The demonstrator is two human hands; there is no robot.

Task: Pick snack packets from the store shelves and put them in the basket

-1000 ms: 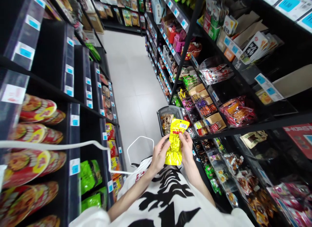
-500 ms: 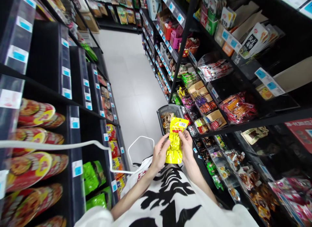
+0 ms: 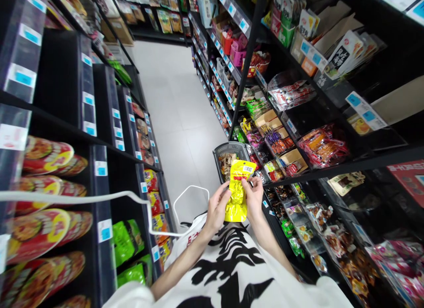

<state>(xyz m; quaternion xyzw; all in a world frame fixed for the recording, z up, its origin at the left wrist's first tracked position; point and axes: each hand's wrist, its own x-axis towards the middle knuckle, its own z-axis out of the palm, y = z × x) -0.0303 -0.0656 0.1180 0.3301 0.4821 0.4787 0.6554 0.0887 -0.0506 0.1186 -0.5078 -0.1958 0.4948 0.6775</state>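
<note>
A shiny yellow snack packet [image 3: 237,197] with a barcode label at its top corner is held upright in front of my chest. My left hand [image 3: 217,206] grips its left edge, thumb on the face turned toward me. On the other edge, my right hand [image 3: 253,195] pinches the packet, with its thumb pressed near the red print. The fingers behind the packet are hidden. Just beyond it stands a grey basket [image 3: 228,147] with light brown pieces inside, partly covered by the packet.
Shelves with red oval-faced packs [image 3: 46,154] and green bags [image 3: 127,239] line the left side. Bins of small wrapped snacks [image 3: 278,140] fill the right shelves. A white cable [image 3: 132,194] crosses from the left toward my shirt. Pale tiled floor [image 3: 175,100] runs between the shelves.
Both hands stay on the yellow packet in almost the same place. The view has shifted very slightly.
</note>
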